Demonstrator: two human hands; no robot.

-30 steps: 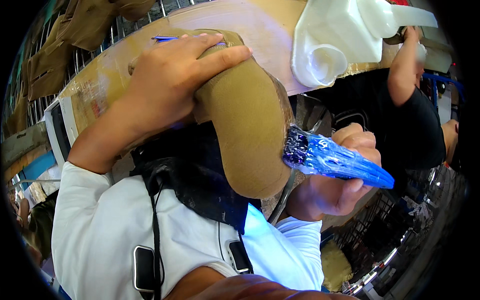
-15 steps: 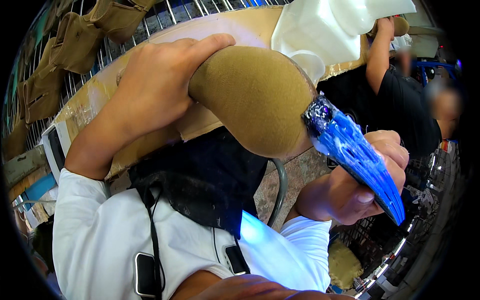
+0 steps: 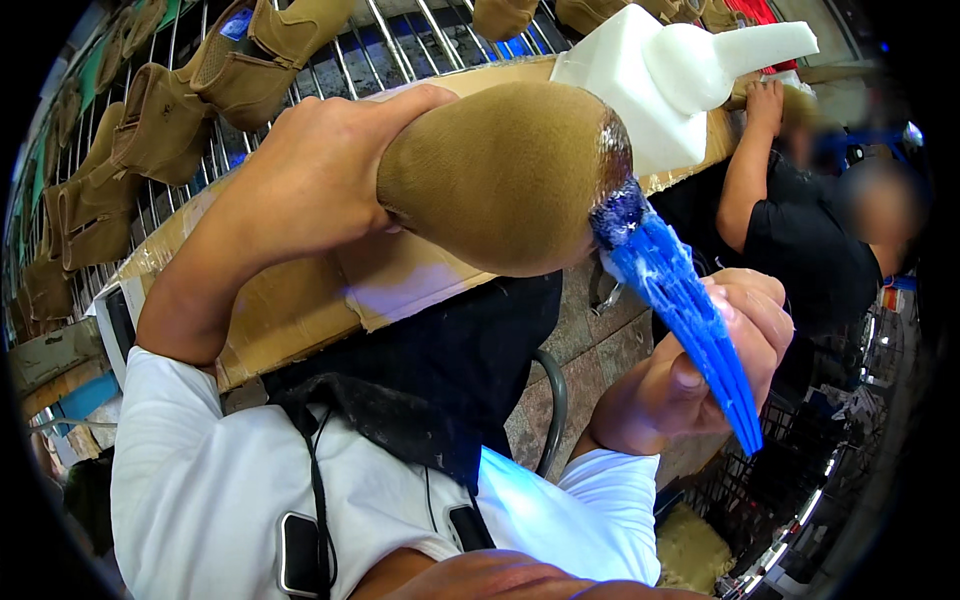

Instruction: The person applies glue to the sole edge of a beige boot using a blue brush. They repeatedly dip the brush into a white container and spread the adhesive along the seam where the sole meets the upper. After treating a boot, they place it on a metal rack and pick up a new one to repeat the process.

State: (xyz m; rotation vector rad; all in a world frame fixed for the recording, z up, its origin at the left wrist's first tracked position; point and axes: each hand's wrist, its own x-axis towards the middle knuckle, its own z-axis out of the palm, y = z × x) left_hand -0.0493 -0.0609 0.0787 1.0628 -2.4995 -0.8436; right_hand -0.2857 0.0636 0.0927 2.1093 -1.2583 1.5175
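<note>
My left hand [image 3: 310, 165] is wrapped round a tan suede shoe upper [image 3: 500, 175], which looks rounded and filled out, and holds it up before me. Its rounded end points right, with a dark, wet, shiny band along the edge. My right hand [image 3: 735, 320] grips a brush with a blue handle [image 3: 690, 310], smeared with whitish, glue-like stuff. The brush's dark, sticky tip touches the shoe's coated edge. My left fingertips are hidden behind the shoe.
Brown cardboard [image 3: 290, 310] lies under my left arm, with a white spouted plastic container [image 3: 640, 100] on its far end. Several tan boots [image 3: 160, 120] hang on a metal rack [image 3: 400, 45] beyond. At the right, a person in black [image 3: 815, 230] handles another tan shoe.
The shoe has shifted slightly up and turned, showing more of its coated edge. The brush has moved a little left and stands steeper against it. More of the rack has come into view.
</note>
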